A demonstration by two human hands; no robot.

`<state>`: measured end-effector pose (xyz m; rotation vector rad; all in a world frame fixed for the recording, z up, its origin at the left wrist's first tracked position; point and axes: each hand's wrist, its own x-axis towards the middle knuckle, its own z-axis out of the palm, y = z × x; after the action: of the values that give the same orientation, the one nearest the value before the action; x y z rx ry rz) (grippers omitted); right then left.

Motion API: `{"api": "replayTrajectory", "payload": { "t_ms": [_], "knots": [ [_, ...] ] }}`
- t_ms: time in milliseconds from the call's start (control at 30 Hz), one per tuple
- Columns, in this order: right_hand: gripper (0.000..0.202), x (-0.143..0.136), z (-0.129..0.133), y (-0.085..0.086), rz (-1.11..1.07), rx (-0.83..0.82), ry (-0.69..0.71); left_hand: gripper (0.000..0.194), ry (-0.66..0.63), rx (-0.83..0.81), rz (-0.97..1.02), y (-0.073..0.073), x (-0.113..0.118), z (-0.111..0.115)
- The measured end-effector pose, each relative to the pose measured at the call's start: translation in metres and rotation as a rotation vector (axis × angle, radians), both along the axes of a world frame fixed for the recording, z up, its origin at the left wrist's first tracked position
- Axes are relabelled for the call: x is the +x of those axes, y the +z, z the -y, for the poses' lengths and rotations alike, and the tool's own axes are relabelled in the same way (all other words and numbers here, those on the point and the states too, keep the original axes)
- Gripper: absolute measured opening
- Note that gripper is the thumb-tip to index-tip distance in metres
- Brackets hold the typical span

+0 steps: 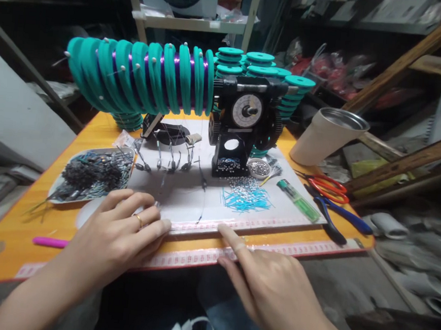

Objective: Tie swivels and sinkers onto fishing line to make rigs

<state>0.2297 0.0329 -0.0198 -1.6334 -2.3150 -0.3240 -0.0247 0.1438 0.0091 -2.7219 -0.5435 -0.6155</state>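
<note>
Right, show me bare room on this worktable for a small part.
The white board has room between the left hand and blue tubes, though a thin line hangs there. The orange tabletop is bare left of the magenta tool. The right side is crowded: green box, blue-handled pliers, red-handled tool.

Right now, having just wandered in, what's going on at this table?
A person is working with bare hands at the near edge of a white board. The right hand has its index fingertip on the printed measuring strip along that edge. The left hand rests at the same edge; I can't tell whether its fingers hold anything. Beyond them is a row of teal spools, and bright blue bits lie loose on the board.
</note>
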Motion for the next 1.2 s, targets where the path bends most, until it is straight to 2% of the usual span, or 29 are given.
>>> {"api": "replayTrajectory", "payload": {
  "t_ms": [300,567,667,867,1067,1200],
  "knots": [
    [0.048,0.0,-0.0003,-0.0021,0.011,-0.018,-0.008,0.014,0.0,-0.009,-0.008,0.0019,-0.0014,0.0002],
    [0.04,-0.0066,-0.0004,0.0037,0.103,0.119,-0.008,0.016,-0.002,0.005,-0.088,0.0062,-0.0019,0.0001],
    [0.036,-0.0077,0.0003,0.0043,0.119,0.115,-0.017,0.019,-0.009,0.015,-0.091,0.0074,-0.0021,-0.0004],
    [0.049,-0.0078,0.0008,0.0035,0.133,0.064,-0.039,0.016,-0.044,0.014,-0.084,0.0075,-0.0008,-0.0024],
    [0.041,-0.0058,0.0026,0.003,0.105,0.082,-0.025,0.013,-0.038,-0.006,-0.054,0.005,-0.001,-0.0017],
    [0.044,-0.0036,0.0024,0.0015,0.106,0.083,-0.029,0.01,0.005,-0.035,-0.084,0.0038,-0.0024,-0.0002]
  ]
}}
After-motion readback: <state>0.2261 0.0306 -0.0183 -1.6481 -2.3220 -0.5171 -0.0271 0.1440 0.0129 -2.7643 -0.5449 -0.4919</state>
